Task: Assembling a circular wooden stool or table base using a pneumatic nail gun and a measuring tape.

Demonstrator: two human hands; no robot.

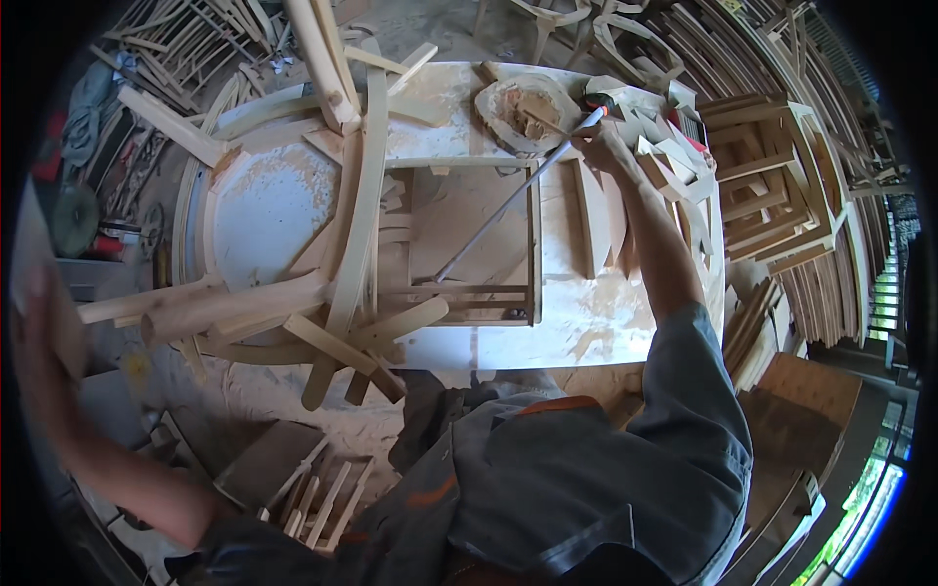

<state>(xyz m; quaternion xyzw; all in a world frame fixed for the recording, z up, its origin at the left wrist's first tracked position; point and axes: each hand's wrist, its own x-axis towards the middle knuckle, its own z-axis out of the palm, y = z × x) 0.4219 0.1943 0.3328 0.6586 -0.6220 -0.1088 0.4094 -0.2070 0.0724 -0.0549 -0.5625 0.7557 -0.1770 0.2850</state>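
At the far left edge, my left hand [41, 308] is raised and smeared by motion. A pale flat piece [59, 322] shows against it; whether the fingers hold it I cannot tell. Across the table, my right hand [606, 146] is closed at the upper part of a long thin metal rod [503, 207]. The rod has a pale, orange and black upper end; its lower tip hangs over a rectangular wooden frame [534, 244]. Beside the right fingers, a wooden stick [547, 123] leans out of a rough round dish [486, 105] holding brown paste or dust.
A partly built wooden chair frame [352, 234] covers the table's left side, its legs jutting out. Wooden boards [594, 220] and offcuts [664, 132] lie right of the rod. Stacked chair frames [782, 186] stand at the right. Wooden strips [327, 498] lie below the table [469, 347].
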